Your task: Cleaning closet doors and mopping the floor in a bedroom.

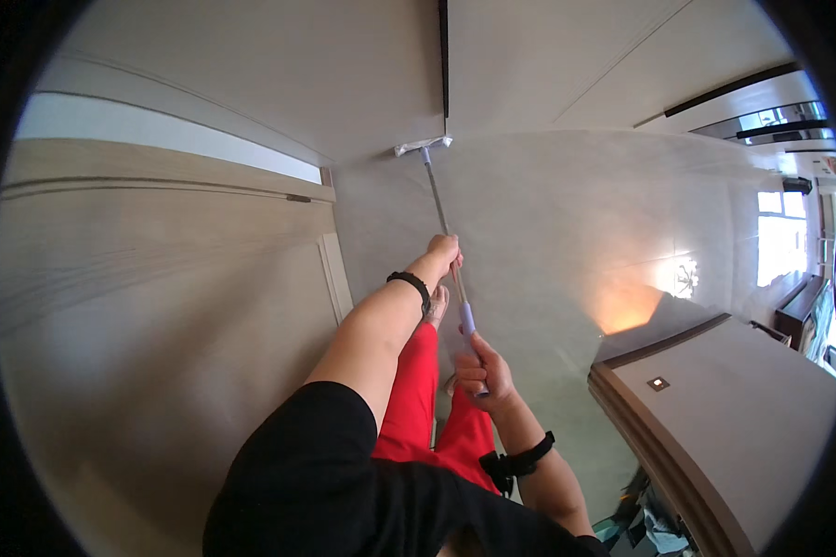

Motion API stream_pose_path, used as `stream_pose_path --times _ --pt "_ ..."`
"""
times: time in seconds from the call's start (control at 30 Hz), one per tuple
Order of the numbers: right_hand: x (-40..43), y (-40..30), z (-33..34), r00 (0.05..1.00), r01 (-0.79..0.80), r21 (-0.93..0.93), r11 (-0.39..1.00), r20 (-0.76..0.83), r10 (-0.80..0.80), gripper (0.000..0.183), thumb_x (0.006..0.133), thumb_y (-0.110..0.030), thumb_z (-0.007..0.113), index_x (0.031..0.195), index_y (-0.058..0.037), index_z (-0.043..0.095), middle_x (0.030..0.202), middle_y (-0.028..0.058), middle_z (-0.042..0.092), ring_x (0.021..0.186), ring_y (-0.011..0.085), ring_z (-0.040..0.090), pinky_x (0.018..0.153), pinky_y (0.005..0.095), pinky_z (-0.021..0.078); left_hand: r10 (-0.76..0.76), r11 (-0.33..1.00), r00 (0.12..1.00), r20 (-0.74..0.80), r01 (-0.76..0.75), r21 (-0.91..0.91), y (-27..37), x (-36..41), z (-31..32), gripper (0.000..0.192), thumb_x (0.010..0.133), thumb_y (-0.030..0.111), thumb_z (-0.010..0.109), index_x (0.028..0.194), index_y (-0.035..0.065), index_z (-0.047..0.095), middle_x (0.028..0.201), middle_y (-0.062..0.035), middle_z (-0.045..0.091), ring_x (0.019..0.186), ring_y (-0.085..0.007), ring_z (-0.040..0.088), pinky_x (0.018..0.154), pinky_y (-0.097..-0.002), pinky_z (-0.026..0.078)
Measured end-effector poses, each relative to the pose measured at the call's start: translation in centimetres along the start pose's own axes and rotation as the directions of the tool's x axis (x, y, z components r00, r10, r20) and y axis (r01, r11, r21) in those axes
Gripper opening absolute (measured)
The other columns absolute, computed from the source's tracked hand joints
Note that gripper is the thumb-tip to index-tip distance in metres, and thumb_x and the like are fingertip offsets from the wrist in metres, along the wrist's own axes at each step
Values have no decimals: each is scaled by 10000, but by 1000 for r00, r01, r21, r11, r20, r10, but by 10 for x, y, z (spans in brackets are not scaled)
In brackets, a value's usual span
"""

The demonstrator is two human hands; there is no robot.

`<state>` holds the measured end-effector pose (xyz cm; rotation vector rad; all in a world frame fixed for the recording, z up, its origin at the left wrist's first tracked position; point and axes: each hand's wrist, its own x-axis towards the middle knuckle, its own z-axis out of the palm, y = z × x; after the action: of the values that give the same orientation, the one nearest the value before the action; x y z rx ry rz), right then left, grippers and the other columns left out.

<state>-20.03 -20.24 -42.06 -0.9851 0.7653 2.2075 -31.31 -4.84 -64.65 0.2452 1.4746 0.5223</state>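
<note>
A flat mop with a slim metal pole (437, 193) stretches away from me over the smooth grey floor (529, 230). My left hand (445, 250) grips the pole around its middle. Nearer my body, my right hand (484, 372) is wrapped around the lilac handle grip (467, 318) at the pole's end. The mop head (423, 145), covered with a whitish pad, lies at the foot of the pale cabinet front (265, 69). Whether it touches the cabinet I cannot tell. My bare foot (437, 306) shows just beneath my left forearm.
A wooden door (160, 278) with its frame runs along my left. On the right, a wall corner with brown trim (669, 445) juts out and bears a wall switch (658, 383). Pale cabinets (599, 63) line the far side. A bright window (782, 240) is at far right.
</note>
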Motion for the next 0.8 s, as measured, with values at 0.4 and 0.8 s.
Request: stream_pose_path --times 0.4,0.8 --pt "-75 50 83 997 75 -180 981 -3 -77 147 929 -263 417 1069 -227 447 581 -44 324 375 21 261 279 155 179 -32 963 999 32 39 -265 47 -100 -14 257 884 231 438 737 23 408 528 -66 395 374 -199 430 330 -347 364" --pt "-226 84 37 996 79 -311 947 56 -65 338 942 -249 377 1277 -209 355 566 -24 300 361 40 263 278 172 237 130 939 988 86 -95 -330 37 -257 34 208 878 193 401 751 33 363 528 -39 385 384 -156 414 347 -337 385"
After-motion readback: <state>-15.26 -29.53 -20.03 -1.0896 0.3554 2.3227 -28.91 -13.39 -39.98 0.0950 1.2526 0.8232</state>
